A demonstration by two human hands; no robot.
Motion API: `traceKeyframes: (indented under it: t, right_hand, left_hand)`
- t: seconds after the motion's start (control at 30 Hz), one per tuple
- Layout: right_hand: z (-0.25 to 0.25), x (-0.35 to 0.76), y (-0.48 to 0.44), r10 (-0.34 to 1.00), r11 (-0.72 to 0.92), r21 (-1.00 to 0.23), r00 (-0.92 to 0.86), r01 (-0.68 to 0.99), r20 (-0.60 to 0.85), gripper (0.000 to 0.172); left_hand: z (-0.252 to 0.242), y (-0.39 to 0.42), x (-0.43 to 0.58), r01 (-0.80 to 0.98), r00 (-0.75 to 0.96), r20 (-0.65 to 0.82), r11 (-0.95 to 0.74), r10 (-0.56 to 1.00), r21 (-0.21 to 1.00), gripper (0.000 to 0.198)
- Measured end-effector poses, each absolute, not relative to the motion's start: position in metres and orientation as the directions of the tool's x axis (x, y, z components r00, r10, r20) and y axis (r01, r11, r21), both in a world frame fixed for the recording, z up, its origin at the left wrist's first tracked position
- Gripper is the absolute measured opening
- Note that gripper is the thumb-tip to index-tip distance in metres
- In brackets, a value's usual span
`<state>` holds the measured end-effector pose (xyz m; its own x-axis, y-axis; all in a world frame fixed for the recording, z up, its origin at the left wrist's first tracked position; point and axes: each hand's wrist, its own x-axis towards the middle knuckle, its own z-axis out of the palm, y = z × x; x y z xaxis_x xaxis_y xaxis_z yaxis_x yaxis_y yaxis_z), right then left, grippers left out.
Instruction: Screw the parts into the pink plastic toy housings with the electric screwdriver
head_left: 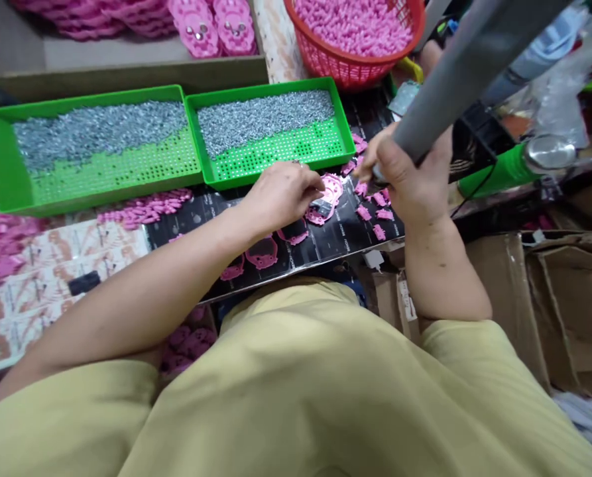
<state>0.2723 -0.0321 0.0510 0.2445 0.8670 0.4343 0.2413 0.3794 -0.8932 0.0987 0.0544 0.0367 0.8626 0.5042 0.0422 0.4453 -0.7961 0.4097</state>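
My left hand (288, 195) is closed, its fingertips at the near-left edge of a pink plastic animal-face piece (331, 192) lying on the black bench top. What exactly the fingertips pinch is partly hidden by the hand. My right hand (415, 175) wraps round the narrow lower end of a long grey cylindrical tool (455, 73), which slants up to the right. The tool's tip is hidden behind my fingers, just right of the pink piece. Small pink plastic parts (379, 213) lie scattered below that hand. Pink frame-shaped pieces (262, 253) lie along the bench's near edge.
Two green perforated trays (203, 173) hold small silvery metal pieces, probably screws. Behind them are a cardboard box (126, 74) of pink parts and a red basket (320, 63) full of small pink pieces. A green bottle (499, 173) lies at right, above cardboard boxes (574, 298).
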Motion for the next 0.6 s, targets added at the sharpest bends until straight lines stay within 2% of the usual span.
traceKeyframes:
  t: [0.07,0.13,0.17,0.2,0.27,0.33,0.4,0.47,0.6]
  right_hand:
    - [0.052,0.278,-0.035,0.841,0.464,-0.870,0.224,0.166,0.492,0.052]
    - [0.051,0.287,-0.047,0.860,0.431,-0.873,0.190,0.227,0.474,0.057]
    - [0.049,0.292,-0.058,0.855,0.393,-0.869,0.228,0.301,0.466,0.056]
    - [0.045,0.296,-0.070,0.842,0.338,-0.856,0.279,0.392,0.461,0.051]
    - [0.034,0.299,-0.096,0.824,0.190,-0.800,0.350,0.570,0.445,0.028]
    - [0.020,0.297,-0.118,0.912,0.107,-0.679,0.200,0.726,0.358,0.020]
    - [0.004,0.293,-0.127,0.958,0.077,-0.480,0.068,0.874,0.279,0.020]
    - [-0.010,0.292,-0.122,0.966,0.058,-0.331,0.031,0.942,0.258,0.021]
    - [-0.019,0.305,-0.089,0.951,0.045,-0.291,0.048,0.956,0.304,0.022]
  left_hand:
    - [0.041,0.056,0.095,0.437,0.852,0.058,-0.769,0.520,0.467,0.024]
    - [0.045,0.057,0.088,0.459,0.831,0.043,-0.728,0.554,0.509,0.023]
    - [0.046,0.057,0.083,0.470,0.820,0.035,-0.706,0.572,0.530,0.023]
    - [0.047,0.057,0.078,0.479,0.808,0.029,-0.684,0.589,0.551,0.023]
    - [0.048,0.057,0.067,0.494,0.783,0.012,-0.633,0.622,0.596,0.023]
    - [0.047,0.055,0.059,0.516,0.752,-0.017,-0.573,0.659,0.636,0.023]
    - [0.047,0.053,0.056,0.529,0.726,-0.050,-0.511,0.686,0.677,0.023]
    - [0.047,0.051,0.056,0.521,0.711,-0.072,-0.456,0.699,0.721,0.024]
    - [0.051,0.049,0.056,0.514,0.688,-0.146,-0.337,0.711,0.789,0.029]
